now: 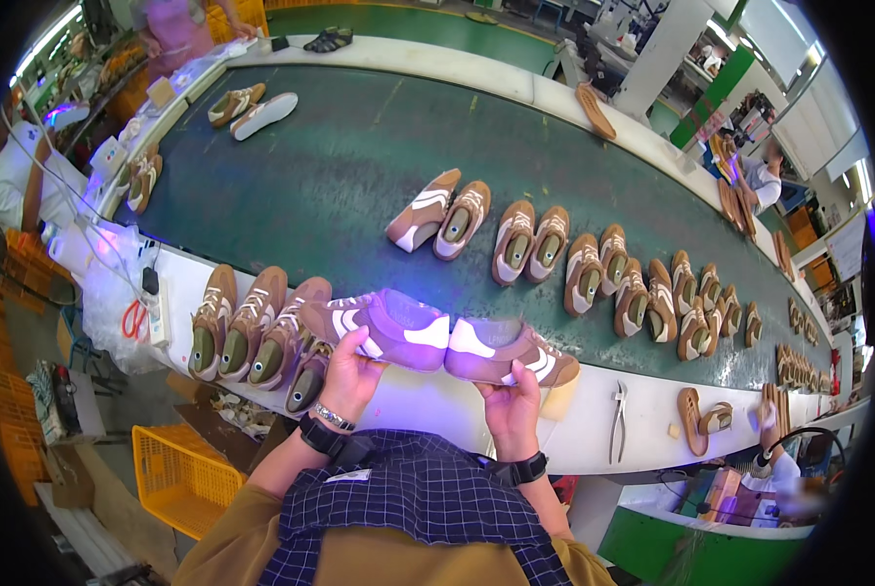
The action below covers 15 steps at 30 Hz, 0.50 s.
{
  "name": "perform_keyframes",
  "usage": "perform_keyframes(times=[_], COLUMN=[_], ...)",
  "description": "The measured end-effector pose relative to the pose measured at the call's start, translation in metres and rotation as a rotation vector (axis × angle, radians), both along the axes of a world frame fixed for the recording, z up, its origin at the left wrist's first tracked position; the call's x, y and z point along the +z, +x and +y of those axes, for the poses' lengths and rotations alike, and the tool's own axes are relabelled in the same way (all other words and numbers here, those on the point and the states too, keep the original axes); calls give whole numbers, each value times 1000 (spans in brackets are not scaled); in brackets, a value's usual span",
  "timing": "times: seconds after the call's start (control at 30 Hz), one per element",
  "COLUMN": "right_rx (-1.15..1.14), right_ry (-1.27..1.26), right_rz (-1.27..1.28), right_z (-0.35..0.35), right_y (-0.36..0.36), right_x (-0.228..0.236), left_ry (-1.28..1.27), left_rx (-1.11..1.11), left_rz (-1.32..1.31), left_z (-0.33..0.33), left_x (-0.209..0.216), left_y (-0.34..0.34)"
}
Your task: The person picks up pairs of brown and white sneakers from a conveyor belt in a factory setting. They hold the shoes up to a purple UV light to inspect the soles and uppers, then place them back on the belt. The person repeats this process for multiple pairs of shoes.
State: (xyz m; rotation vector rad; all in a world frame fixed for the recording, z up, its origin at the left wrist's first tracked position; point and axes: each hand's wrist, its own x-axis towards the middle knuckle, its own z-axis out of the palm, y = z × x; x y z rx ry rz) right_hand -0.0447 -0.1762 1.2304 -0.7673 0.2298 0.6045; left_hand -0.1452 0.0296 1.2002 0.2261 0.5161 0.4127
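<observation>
Two brown sneakers with white stripes and white heel patches are held up over the near white ledge, heel to heel. My left hand (352,379) grips the left sneaker (386,330), its thumb on the near side. My right hand (512,410) holds the right sneaker (501,354) the same way, fingers beneath it. Left of my left hand stand several similar sneakers (258,317) with green inserts, one partly hidden behind my wrist. A pale yellow block (560,398) lies just beyond my right hand. Long-handled pliers (619,420) rest farther right on the ledge.
A dark green conveyor belt (310,186) stretches ahead, carrying several pairs of sneakers (521,244). Red-handled scissors (134,319) lie at the left by a power strip (154,317). A yellow crate (183,479) stands low on the left. Other people work around the belt.
</observation>
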Motion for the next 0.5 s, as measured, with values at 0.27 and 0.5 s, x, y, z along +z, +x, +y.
perform_keyframes(times=[0.27, 0.5], right_rx=[31, 37], right_ry=[-62, -138], right_rz=[-113, -145], right_z=[-9, -9], right_y=[1, 0], right_x=[3, 9], left_ry=[168, 189], left_rx=[18, -23], left_rz=[-16, -11], left_z=[4, 7], left_x=[19, 14], left_y=[-4, -8])
